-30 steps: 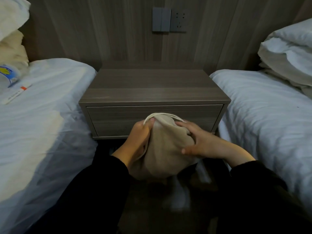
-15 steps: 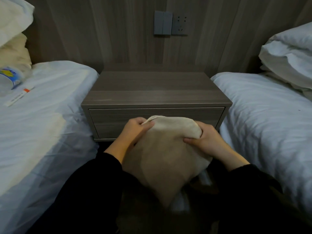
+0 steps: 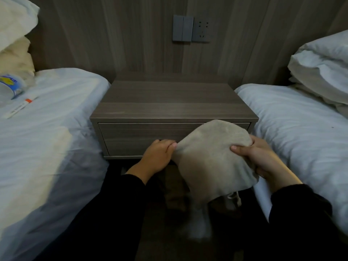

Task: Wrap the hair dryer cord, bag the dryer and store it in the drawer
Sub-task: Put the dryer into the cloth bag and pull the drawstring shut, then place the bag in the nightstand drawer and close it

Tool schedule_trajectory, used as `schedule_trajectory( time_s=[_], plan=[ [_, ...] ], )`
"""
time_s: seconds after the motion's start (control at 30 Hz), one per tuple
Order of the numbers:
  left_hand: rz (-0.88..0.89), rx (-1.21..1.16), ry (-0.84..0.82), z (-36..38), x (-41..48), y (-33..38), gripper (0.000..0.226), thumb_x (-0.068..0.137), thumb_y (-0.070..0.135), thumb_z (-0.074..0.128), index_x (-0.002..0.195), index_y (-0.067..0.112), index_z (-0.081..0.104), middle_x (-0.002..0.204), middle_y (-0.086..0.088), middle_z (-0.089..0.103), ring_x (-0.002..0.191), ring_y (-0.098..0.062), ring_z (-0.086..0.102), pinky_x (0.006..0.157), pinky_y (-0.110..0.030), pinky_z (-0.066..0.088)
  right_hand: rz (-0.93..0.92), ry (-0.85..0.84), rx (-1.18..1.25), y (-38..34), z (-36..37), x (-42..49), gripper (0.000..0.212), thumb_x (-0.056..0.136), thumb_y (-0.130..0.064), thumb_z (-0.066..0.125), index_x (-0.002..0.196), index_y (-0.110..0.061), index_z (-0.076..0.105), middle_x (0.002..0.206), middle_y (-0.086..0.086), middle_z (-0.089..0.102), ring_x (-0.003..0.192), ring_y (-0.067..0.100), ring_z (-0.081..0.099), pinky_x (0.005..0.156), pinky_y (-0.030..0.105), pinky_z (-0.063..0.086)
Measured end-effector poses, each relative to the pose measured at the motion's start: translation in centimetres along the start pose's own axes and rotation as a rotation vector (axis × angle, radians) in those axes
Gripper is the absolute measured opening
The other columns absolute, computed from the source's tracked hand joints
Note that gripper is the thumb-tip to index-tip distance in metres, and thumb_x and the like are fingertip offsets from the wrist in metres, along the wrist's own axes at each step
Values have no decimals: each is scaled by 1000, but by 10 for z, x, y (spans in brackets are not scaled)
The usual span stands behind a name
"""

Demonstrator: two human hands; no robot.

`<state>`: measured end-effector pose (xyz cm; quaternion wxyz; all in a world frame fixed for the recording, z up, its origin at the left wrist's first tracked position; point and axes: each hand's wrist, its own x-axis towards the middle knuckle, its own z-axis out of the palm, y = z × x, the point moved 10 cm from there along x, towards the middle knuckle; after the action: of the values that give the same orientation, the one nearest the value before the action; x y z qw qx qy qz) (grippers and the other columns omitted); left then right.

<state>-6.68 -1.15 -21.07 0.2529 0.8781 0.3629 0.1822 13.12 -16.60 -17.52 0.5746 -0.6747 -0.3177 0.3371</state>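
Note:
A beige cloth drawstring bag [image 3: 212, 157], bulging with something hidden inside, hangs in front of the right half of the nightstand drawer [image 3: 131, 136]. The drawer is closed. My right hand [image 3: 258, 159] grips the bag's right side, thumb on top. My left hand [image 3: 160, 155] pinches the bag's left edge with its fingertips, close to the drawer's front. The bag's white drawstring [image 3: 235, 197] dangles from its lower end. The hair dryer itself is not visible.
The wooden nightstand [image 3: 173, 97] stands between two white beds [image 3: 47, 138] [image 3: 301, 129]. A plastic bottle [image 3: 11, 85] and a small white packet [image 3: 19, 107] lie on the left bed. Pillows [image 3: 320, 66] are stacked on the right bed. Wall switches and a socket [image 3: 191, 28] sit above.
The bag has been turned over and shifted right: its opening with the drawstring, earlier on top, now points down. My left hand slid to the bag's left edge near the drawer.

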Motion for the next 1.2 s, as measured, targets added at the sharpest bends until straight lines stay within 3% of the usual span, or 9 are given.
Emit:
schedule_trajectory(
  time_s=[0.1,0.3,0.47,0.63,0.77,0.83,0.97,1.07,1.2],
  plan=[
    [-44,68,2,-2,2,1,39,98,36,28,103,19,62,109,-3,65,92,-18,42,86,-37,38,25,-50,56,2,2,-3,38,72,3,68,108,-9,62,96,10,68,85,22,64,72,31,51],
    [-139,-28,-59,-15,-19,19,52,98,44,25,85,13,65,76,1,55,111,-24,45,98,-41,37,84,-153,195,4,-1,-12,58,56,-2,72,113,-4,60,96,12,71,79,21,71,61,29,58],
    [-182,95,-359,-6,-44,30,63,95,54,19,122,13,59,128,-14,58,120,-29,50,102,-39,38,134,-285,289,-5,9,-31,68,44,-11,82,109,-2,62,85,9,76,78,24,73,59,32,58],
    [-183,-42,-587,-22,-75,51,55,93,56,27,106,17,62,92,-4,66,82,-21,62,83,-33,49,126,-393,376,-23,15,-53,85,19,-19,92,98,-3,67,86,13,75,78,26,72,60,33,58],
    [-169,-379,-380,-68,-65,54,49,94,49,32,99,14,66,86,-9,68,71,-19,65,54,-20,52,181,-433,523,-41,21,-61,68,14,-12,91,80,-2,77,82,13,75,75,25,73,56,35,58],
    [-276,-704,-187,-84,-58,34,51,93,51,35,92,11,66,81,-11,66,64,-16,64,53,-22,52,180,-413,579,-54,22,-57,67,14,-10,91,79,-2,77,81,13,76,75,26,73,56,38,58],
    [-423,-1422,-186,-65,-56,24,61,90,60,32,115,11,58,103,-14,63,88,-27,65,67,-38,57,236,-293,621,-64,33,-43,38,47,-6,83,83,1,73,74,17,74,66,31,72,48,48,56],
    [-493,-1306,-203,-55,-58,27,52,90,57,39,108,12,60,87,-11,73,77,-23,71,59,-29,56,358,-160,578,-49,39,-32,19,88,-15,52,88,1,62,64,19,71,54,32,70,42,52,52],
    [-556,-1134,-164,-58,-52,16,40,88,45,54,108,11,62,89,-9,71,80,-19,67,67,-29,52,405,-75,553,-32,45,-21,20,92,-15,49,88,2,60,62,20,71,50,34,68,40,53,51]
  ],
)
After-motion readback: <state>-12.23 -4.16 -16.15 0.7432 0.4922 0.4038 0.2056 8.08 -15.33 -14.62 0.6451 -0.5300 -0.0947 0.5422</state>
